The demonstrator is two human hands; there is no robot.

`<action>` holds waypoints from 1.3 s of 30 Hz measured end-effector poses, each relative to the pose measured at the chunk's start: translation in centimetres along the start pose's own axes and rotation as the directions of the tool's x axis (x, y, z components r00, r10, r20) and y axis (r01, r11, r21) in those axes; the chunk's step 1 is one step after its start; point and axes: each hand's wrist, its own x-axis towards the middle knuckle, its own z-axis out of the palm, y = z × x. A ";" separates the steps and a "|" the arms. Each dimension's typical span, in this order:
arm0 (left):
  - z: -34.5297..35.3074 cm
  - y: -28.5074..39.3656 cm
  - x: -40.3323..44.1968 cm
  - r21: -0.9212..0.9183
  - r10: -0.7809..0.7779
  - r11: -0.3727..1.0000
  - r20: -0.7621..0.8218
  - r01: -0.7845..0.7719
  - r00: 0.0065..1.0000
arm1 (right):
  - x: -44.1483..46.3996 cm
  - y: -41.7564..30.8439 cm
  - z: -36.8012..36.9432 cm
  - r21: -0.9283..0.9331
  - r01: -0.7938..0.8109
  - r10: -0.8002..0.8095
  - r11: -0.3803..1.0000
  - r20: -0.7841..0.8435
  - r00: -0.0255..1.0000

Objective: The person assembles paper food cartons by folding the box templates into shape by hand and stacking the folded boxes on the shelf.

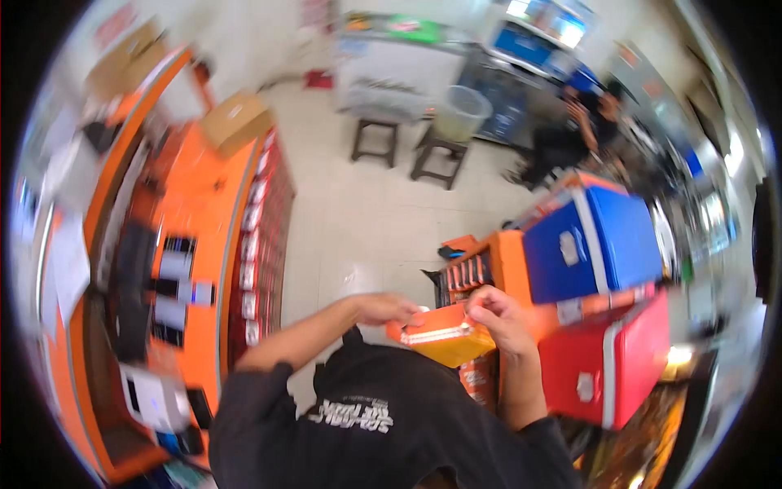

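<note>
The person wears a black T-shirt (pixel 456 432) in a dark, matte-looking cloth that spreads loose and wide over the torso, with soft creases. White lettering (pixel 346 417) is printed on it in chunky block capitals, stacked in short rows that slant slightly, with a much finer line of pale print alongside; the words are too blurred to read surely. The left sleeve (pixel 257 387) is short, plain black and roomy, ending in a straight, loose edge. The right sleeve (pixel 547 447) matches it in colour and cut. Both forearms are bare below the cloth, as are the left hand (pixel 387 309) and right hand (pixel 498 318).
</note>
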 end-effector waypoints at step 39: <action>-16.7 17.9 -5.0 0.368 0.374 0.903 -0.425 0.220 -0.824 | 50.0 1.7 12.9 0.155 -0.095 -0.093 0.983 0.880 0.465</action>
